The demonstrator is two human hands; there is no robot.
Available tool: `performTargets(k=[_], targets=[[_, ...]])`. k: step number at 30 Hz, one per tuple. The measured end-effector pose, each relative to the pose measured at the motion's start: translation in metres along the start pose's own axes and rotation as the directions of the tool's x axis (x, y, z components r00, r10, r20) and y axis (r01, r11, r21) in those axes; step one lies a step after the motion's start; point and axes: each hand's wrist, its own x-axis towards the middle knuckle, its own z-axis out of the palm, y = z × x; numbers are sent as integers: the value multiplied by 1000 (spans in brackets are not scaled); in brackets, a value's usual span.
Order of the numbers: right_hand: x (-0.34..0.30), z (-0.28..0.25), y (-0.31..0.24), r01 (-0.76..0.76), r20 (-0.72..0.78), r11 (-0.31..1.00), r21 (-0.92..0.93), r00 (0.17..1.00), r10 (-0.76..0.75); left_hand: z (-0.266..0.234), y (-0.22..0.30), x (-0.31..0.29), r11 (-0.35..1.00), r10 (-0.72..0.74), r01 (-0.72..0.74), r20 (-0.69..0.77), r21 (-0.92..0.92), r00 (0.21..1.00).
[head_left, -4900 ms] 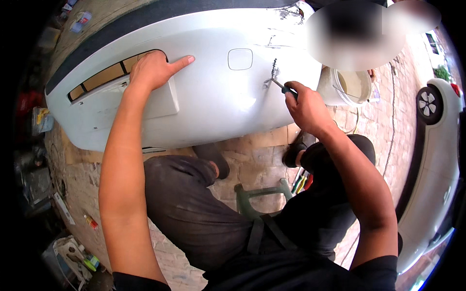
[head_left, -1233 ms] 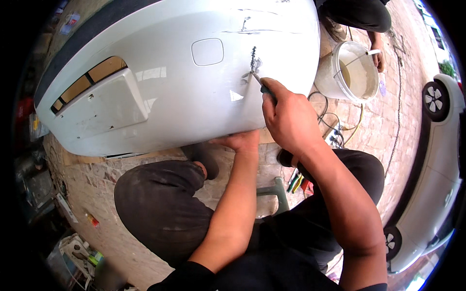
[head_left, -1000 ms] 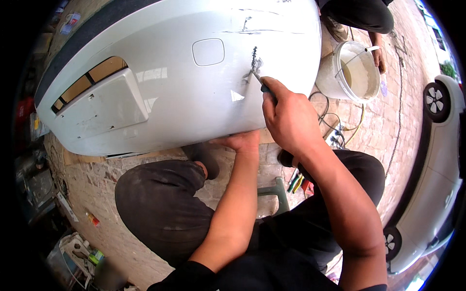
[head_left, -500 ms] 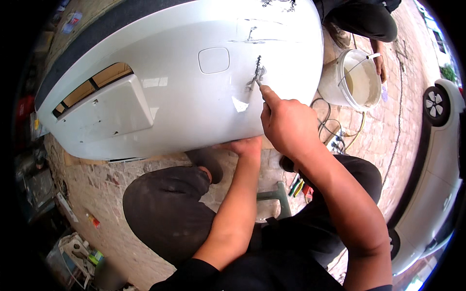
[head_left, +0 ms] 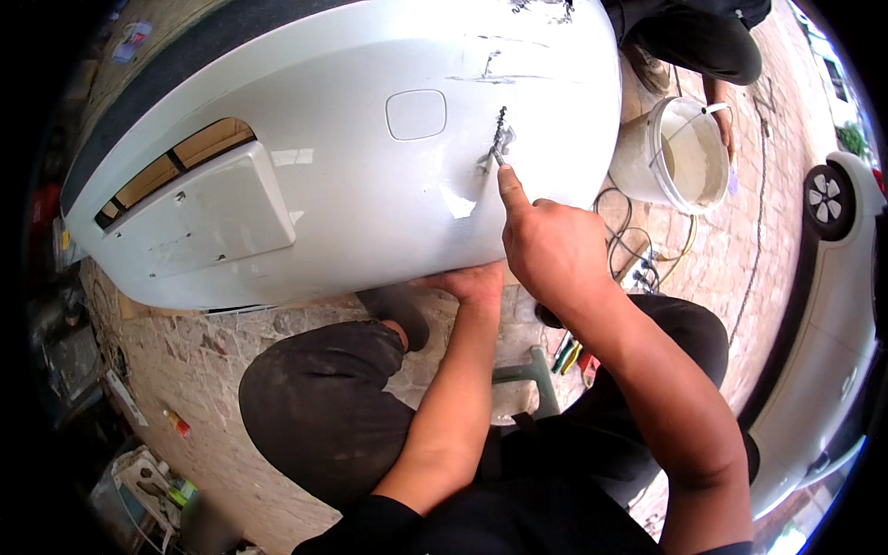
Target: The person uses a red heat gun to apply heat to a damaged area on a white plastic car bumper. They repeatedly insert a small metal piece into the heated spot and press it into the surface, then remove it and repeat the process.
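Note:
A white car bumper (head_left: 342,199) lies across the upper left, its surface scratched. My right hand (head_left: 555,245) is closed round a slim tool with a thin metal tip (head_left: 499,158); the fist hides most of it, so its kind does not show. The index finger stretches along it toward the tip, which rests at the lower end of a dark, bumpy seam (head_left: 502,125) with grey scuffing around it. At the bumper's near edge, my left hand (head_left: 474,281) reaches underneath, palm against the edge, its fingers hidden behind the bumper.
Right of the bumper stands a white bucket (head_left: 664,157) of cloudy liquid, with another person's hand (head_left: 725,134) beside it. Cables and a power strip (head_left: 638,274) lie on the brick floor below. Pliers (head_left: 570,358) rest near a green stool (head_left: 536,375). A white car (head_left: 814,370) is parked far right.
The bumper sits slightly farther right in the picture. My right index finger has straightened a little, and the tool's tip stays by the lower end of the seam. My left hand keeps its place under the edge.

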Motion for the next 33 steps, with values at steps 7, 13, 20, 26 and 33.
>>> performTargets(k=[7,13,20,26,33], targets=[[-2,1,2,14,33,1000,8,999,-14,-10,1,6,998,44,-44,-5,41,999],[-31,10,0,-109,76,978,177,992,97,-23,2,2,993,85,-79,-74,88,994],[-55,3,31,-124,198,963,241,977,77,-35,8,-8,947,103,-8,-280,321,954],[-62,-31,47,-50,255,977,209,967,-5,-89,24,-41,129,151,195,-213,972,965],[-95,-94,92,-50,-6,926,374,998,56,75,-31,-71,-772,-558,-622,608,-131,565]])
